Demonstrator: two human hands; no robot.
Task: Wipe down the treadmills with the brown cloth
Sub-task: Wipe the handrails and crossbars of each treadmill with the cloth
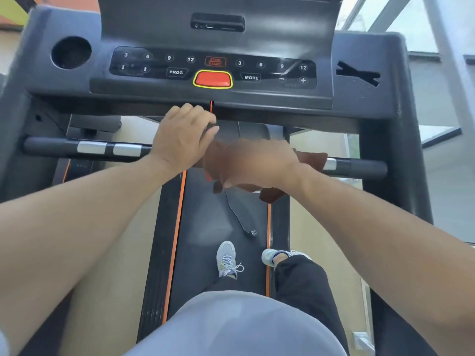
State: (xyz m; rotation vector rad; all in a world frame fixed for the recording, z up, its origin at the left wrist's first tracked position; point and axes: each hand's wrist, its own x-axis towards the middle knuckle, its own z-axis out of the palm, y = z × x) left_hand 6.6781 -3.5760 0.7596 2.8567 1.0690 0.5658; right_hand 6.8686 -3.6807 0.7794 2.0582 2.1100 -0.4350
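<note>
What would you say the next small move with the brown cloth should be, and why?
Probably slide the right hand and the brown cloth outward along the handlebar. The cloth already lies over the bar near its middle, while the bar's right end is uncovered. The left hand rests near the console edge.

Bright daylight is coming in through the windows [421, 24] at the upper right and washing them out, glare is streaking across the glossy console [213, 68], motion blur is smearing the right hand [259, 163], and wide-angle distortion is bending the frame's edges.
</note>
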